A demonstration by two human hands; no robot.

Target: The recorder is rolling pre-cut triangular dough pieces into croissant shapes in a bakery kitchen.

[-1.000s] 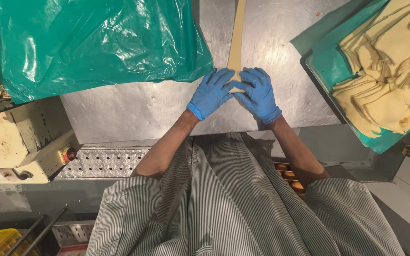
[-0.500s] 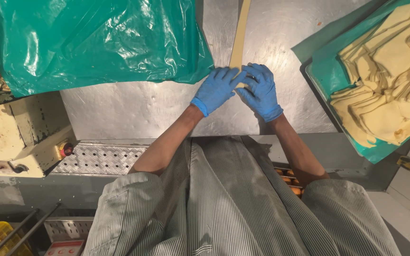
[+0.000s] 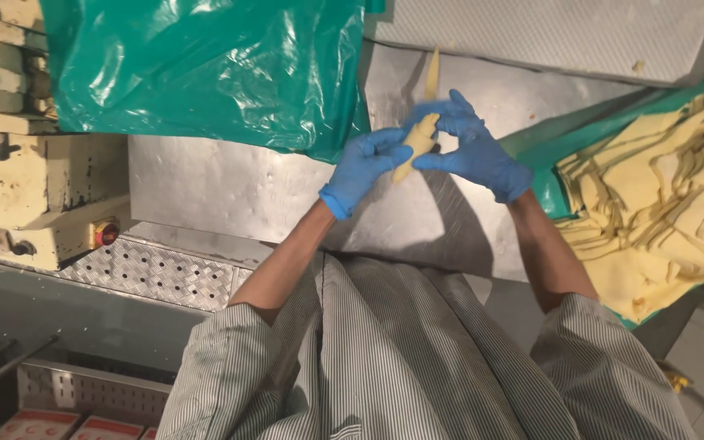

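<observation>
Both my hands wear blue gloves and are lifted above a steel worktable. Between them I hold a pale yellow rolled piece of dough, tapered at both ends. My left hand pinches its lower end, and my right hand curls around its upper part. A thin tail of the dough sticks up beyond my fingers.
A crumpled green plastic sheet covers the table's far left. A tray lined with green plastic holds a pile of cut yellow dough sheets at the right. A cream machine with a red button stands left. A perforated metal tray lies behind.
The long flat dough strip that lay on the table under my hands is now rolled up and lifted off the surface between both hands. The view has also shifted.
</observation>
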